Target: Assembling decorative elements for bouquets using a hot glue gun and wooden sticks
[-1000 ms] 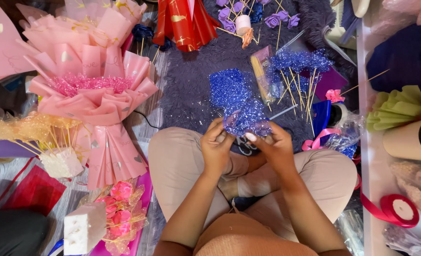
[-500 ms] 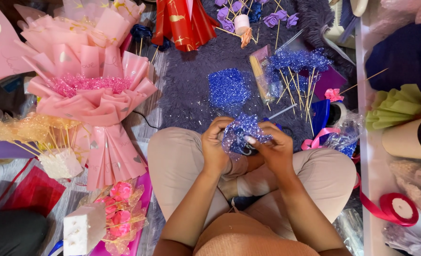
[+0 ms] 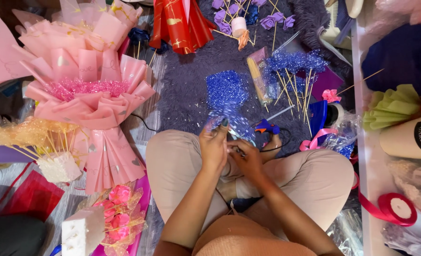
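A person sat cross-legged on the floor, the left hand [image 3: 214, 148] pinching a piece of blue glitter mesh [image 3: 227, 118] above the knees while the right hand [image 3: 249, 159] closed its fingers around the gathered lower end beside it. Just beyond lay a blue glue gun [image 3: 266, 126], a loose pile of the same mesh [image 3: 225, 88] and finished blue flowers on sticks [image 3: 296, 64], suggesting the batch was partly done. A pink bouquet [image 3: 85, 102] stood complete farther left.
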